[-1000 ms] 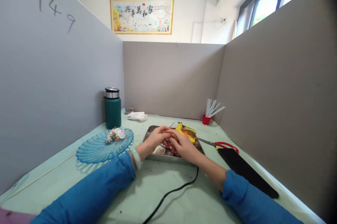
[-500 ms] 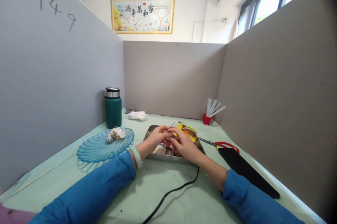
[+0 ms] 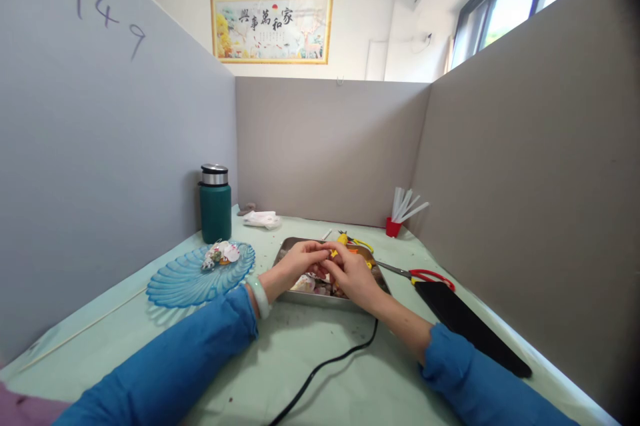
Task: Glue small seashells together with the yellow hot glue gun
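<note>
My left hand (image 3: 295, 262) and my right hand (image 3: 353, 274) meet fingertip to fingertip over a shallow metal tray (image 3: 320, 300) in the middle of the table. They pinch something small between them, too small to name. Shells and small pieces (image 3: 306, 284) lie in the tray under my hands. A yellow glue gun (image 3: 344, 240) rests at the tray's far side, just behind my right hand, and its black cord (image 3: 325, 365) runs toward me. I wear blue sleeves and a pale bangle (image 3: 259, 296) on the left wrist.
A blue glass plate (image 3: 185, 279) with a few shells (image 3: 220, 254) lies at the left, a green flask (image 3: 215, 204) behind it. Red-handled scissors (image 3: 417, 274) and a black flat case (image 3: 470, 327) lie at the right. A red cup of white sticks (image 3: 395, 223) stands at the back. Partition walls close three sides.
My hands have stayed together over the tray, with only small finger movements. The view has shifted slightly.
</note>
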Motion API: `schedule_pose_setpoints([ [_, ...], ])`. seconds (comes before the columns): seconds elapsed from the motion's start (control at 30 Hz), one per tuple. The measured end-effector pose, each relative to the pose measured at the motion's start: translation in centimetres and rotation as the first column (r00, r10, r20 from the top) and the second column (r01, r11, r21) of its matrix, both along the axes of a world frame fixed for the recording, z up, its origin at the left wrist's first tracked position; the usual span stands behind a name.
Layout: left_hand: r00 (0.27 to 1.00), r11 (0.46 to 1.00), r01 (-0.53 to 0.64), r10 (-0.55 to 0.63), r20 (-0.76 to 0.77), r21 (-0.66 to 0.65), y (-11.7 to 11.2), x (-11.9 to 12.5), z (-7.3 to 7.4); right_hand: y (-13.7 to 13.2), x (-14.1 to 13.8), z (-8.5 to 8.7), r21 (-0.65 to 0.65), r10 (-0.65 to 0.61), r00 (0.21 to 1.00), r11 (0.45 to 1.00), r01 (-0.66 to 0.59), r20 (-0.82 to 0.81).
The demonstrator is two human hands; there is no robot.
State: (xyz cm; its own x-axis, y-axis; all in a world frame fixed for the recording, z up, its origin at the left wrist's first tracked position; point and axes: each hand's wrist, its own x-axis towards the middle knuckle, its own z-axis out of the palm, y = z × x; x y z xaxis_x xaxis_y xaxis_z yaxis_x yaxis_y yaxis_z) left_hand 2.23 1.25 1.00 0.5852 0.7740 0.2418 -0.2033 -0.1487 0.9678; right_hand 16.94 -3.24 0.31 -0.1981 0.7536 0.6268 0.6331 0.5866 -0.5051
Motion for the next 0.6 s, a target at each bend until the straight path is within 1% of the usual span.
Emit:
schedule_pose_setpoints([
  [0.1, 1.0, 1.0, 0.005, -0.005, 0.014, -0.005, 0.1, -0.02, -0.06, -0.05, 0.02, 0.0, 0.021, -0.019, 1.0, 1.0, 0.019, 0.022],
  [0.3, 0.993, 0.997, 0.071, -0.069, 0.096, -0.015, 0.32, -0.09, -0.25, -0.01, 0.07, -0.07, 0.066, -0.115, 0.993, 0.991, 0.114, 0.02],
  [0.43, 0.99, 0.996, 0.087, -0.083, 0.116, -0.034, 0.47, -0.03, -0.35, -0.17, 0.02, 0.08, 0.046, -0.097, 0.995, 0.994, 0.096, 0.02],
  [0.6, 0.991, 0.997, 0.066, -0.061, 0.117, -0.039, 0.44, 0.03, -0.34, -0.34, 0.02, 0.24, 0.002, -0.047, 0.999, 0.999, 0.047, 0.006],
])
